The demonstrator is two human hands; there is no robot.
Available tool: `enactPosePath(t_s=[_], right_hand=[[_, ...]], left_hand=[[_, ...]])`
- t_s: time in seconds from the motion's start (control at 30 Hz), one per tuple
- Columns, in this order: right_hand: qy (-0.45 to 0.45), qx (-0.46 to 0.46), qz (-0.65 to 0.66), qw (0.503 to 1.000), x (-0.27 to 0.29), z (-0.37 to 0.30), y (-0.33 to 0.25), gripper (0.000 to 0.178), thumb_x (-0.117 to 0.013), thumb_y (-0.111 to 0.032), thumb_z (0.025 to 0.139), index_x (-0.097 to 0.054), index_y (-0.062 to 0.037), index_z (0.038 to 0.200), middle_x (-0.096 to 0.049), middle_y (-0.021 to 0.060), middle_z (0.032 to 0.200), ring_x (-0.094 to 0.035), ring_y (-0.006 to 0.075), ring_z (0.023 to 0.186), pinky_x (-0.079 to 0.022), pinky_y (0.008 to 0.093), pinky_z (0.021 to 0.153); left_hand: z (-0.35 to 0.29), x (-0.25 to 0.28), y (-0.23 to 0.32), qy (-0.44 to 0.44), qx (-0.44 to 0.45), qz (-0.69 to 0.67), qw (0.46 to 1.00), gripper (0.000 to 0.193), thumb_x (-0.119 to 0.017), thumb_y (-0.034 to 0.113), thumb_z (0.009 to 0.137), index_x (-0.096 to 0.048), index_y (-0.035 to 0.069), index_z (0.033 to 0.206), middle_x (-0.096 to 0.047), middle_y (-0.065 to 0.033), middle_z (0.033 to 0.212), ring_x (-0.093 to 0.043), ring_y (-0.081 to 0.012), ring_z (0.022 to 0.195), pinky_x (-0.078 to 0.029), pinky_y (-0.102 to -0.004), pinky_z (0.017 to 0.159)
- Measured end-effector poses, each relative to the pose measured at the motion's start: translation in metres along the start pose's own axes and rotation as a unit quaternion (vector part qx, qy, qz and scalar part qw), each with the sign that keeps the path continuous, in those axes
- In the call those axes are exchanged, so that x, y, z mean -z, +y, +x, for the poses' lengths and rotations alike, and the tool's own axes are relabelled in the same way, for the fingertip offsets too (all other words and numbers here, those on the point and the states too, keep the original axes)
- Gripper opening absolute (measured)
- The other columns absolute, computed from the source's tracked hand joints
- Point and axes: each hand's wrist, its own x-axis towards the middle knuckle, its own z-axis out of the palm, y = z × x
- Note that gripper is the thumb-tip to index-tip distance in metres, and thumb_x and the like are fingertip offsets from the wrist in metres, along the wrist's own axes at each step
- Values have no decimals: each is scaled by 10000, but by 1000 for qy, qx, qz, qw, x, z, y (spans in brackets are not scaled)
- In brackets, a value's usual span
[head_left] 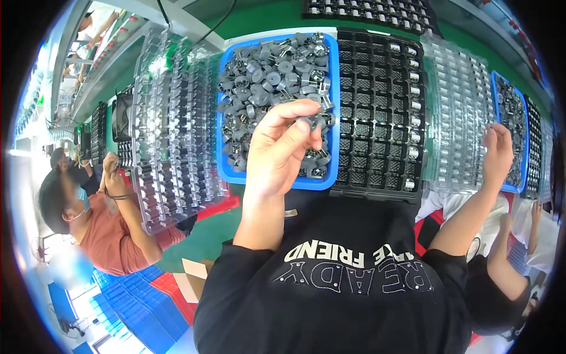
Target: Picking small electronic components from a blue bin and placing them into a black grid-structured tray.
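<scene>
My left hand point(277, 147) is raised over a blue bin point(334, 147), thumb and fingers pinched round a small grey part point(305, 121), mostly hidden by the fingers. The bin is heaped with grey round parts point(265, 79), some showing silver metal pins. My right hand point(498, 153) is out to the right, beside a stack of clear plastic trays point(457, 112); its fingers are curled together, and what they hold, if anything, is too small to make out. Between the bin and that stack lies a black compartment tray point(374, 112), with silver parts point(413, 106) along its right column.
More clear trays point(171, 130) stand left of the bin. Another blue bin point(510, 127) of grey parts is at the far right. A filled black tray point(371, 12) lies at the back. Co-workers point(103, 218) work at left and right. Blue crates point(141, 304) sit at lower left.
</scene>
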Motion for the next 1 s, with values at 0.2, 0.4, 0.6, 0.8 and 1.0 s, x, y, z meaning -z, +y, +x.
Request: enactPosePath(t_s=[0.2, 0.4, 0.6, 0.8, 1.0], right_hand=[[-97, 51, 241, 964, -100, -81, -139, 176, -616, -32, 985, -643, 27, 1149, -709, 132, 1097, -675, 139, 846, -553, 278, 797], [-219, 82, 328, 915, -136, -121, -200, 274, -698, 133, 853, -688, 60, 1116, -686, 102, 1055, -670, 130, 920, -569, 262, 810], [-201, 387, 167, 885, -141, -107, -223, 272, -833, 6, 771, -707, 40, 1009, -714, 140, 942, -691, 228, 841, -549, 319, 710], [-157, 419, 153, 881, -154, -115, -229, 327, -886, -65, 665, -764, -25, 966, -721, 83, 867, -695, 224, 751, -555, 321, 666], [-154, 462, 129, 864, -155, -115, -227, 336, -848, -47, 653, -756, -4, 973, -700, 99, 868, -673, 243, 732, -547, 324, 632]], left_hand=[[-2, -13, -8, -22, 18, 80, 996, 386, -679, 90, 965, -573, -17, 1321, -650, -170, 1241, -678, -200, 989, -570, -301, 828], [-4, -26, -11, -65, 11, -3, 998, 355, -566, 267, 1049, -580, -22, 1254, -685, -163, 1055, -676, -174, 815, -557, -279, 710], [-10, -50, -1, -24, 52, 152, 987, 584, -467, 513, 1053, -627, -48, 1030, -650, -98, 822, -570, -116, 575, -443, -230, 491], [-13, -47, 1, -61, 39, 169, 983, 421, -511, 396, 1068, -670, 7, 1036, -524, 23, 733, -523, -40, 588, -523, -198, 559], [-18, -53, 4, -15, 74, 215, 974, 560, -461, 502, 1060, -633, -28, 998, -634, -54, 889, -565, -54, 580, -434, -164, 467]])
